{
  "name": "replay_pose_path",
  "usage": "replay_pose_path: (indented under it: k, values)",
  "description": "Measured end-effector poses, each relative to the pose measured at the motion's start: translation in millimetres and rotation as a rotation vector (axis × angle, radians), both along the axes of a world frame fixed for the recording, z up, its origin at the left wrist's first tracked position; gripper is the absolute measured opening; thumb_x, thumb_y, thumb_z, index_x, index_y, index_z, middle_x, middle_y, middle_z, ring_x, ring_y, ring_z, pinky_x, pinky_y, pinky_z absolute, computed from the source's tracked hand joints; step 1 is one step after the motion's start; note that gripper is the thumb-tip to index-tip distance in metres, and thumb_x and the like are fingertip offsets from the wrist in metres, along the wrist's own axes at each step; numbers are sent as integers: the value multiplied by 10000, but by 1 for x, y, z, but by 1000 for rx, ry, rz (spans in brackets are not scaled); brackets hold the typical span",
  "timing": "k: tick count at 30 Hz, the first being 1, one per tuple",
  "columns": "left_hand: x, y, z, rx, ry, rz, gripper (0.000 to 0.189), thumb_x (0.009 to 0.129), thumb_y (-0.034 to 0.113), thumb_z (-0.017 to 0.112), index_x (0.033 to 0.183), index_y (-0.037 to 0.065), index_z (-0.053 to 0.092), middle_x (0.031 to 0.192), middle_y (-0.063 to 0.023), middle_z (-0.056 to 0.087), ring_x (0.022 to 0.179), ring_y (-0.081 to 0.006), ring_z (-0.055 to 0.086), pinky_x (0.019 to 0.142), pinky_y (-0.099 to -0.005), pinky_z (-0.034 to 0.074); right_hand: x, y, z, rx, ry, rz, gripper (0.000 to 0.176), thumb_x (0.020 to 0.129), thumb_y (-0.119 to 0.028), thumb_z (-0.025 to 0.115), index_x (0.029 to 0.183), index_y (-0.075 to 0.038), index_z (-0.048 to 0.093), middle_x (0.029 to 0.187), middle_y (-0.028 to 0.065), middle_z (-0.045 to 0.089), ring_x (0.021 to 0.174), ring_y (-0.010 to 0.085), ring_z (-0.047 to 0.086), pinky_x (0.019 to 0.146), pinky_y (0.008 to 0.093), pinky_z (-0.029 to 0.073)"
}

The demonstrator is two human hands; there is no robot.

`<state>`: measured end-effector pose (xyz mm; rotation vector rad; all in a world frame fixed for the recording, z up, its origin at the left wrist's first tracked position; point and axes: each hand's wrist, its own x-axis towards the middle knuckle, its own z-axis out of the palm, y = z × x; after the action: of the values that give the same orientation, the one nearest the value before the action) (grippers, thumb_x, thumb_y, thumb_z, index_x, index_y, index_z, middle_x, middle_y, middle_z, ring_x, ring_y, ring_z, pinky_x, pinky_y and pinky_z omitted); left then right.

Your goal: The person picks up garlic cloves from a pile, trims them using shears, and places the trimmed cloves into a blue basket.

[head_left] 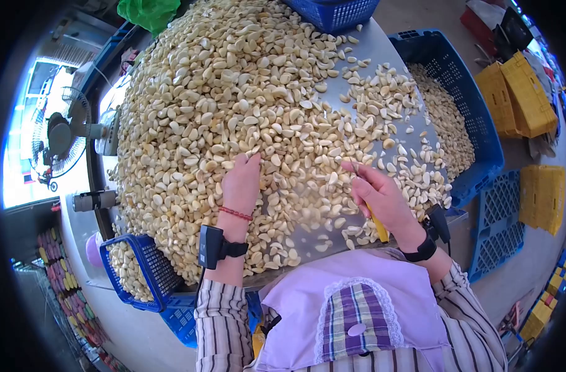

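Observation:
A large heap of pale, curved pieces that look like peeled garlic cloves (190, 105) covers most of the metal table. My left hand (241, 183) is over the middle of the heap, its fingertips pinched around what looks like one clove (252, 152). To the right, my right hand (382, 195) is closed around a small knife with a yellow handle (378, 224). The handle sticks out below my palm, and a thin blade (355, 167) shows near the thumb and forefinger. Loose cloves lie under and between both hands.
A large blue crate (490, 133) holding more cloves stands right of the table (373, 53). At lower left is a small blue basket (162, 266) of cloves; another blue basket (336, 15) stands at the far edge. A fan (63, 133) is on the left, yellow crates (525, 93) on the right.

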<state>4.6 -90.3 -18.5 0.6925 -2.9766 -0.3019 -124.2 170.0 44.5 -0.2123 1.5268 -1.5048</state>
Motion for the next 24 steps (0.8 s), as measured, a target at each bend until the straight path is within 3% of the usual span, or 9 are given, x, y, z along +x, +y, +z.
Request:
replay_pose_path:
  k: [8,11,13,14,19,20,21,23,24]
  values:
    - [6,5,-6,-41,78,-157,148,806,88,606,954,84,615,923,-88,591,570,-266,610,494,-355,492,13,2,-5,44,-52,76,442,918,-247,578,1308,-57,491,678,-45,507,517,13,428,469,170,357]
    - [12,12,-1,470,449,-140,186,803,77,650,988,67,633,831,-47,631,490,-152,556,446,-278,449,16,0,-1,51,69,110,494,907,-248,592,1345,-66,454,702,-28,551,571,43,477,537,195,410]
    - [10,40,44,1369,202,516,196,841,87,638,1031,40,635,706,6,596,467,-28,462,394,-195,362,21,-1,0,16,188,156,509,900,-244,597,1357,-81,444,731,-1,582,600,61,498,569,216,427]
    - [8,54,52,1431,219,568,187,833,74,645,1014,30,625,703,20,573,422,-13,416,365,-150,285,22,-3,0,-31,311,207,525,893,-240,602,1369,-96,435,760,27,613,629,78,519,600,237,444]
    - [33,96,48,1921,105,389,140,804,22,634,933,30,579,703,8,561,429,-22,404,358,-167,286,30,-6,-3,-64,455,477,508,877,-241,609,1351,-125,466,808,81,637,639,93,533,595,258,431]
    - [43,95,42,2144,169,315,113,803,47,657,875,46,569,915,-73,626,496,-33,474,395,-165,335,29,-6,0,-84,367,518,491,879,-230,606,1340,-119,477,796,71,635,628,95,527,592,251,429]
    - [51,94,41,2140,177,325,113,803,47,657,875,46,569,915,-73,626,496,-33,474,395,-165,335,29,-6,3,-102,280,557,474,882,-219,603,1329,-113,487,783,62,633,617,98,521,589,244,427]
    - [60,93,40,2716,542,119,112,820,58,632,910,41,568,992,-93,617,540,-80,518,429,-188,384,27,-5,4,-104,293,490,430,896,-200,589,1311,-117,515,723,24,613,579,76,491,562,225,418]
    - [60,91,49,2465,698,241,103,847,91,601,933,33,592,949,-65,620,609,-128,558,508,-243,456,25,-4,4,-34,170,397,421,904,-199,581,1313,-124,517,709,0,595,574,56,479,550,213,409]
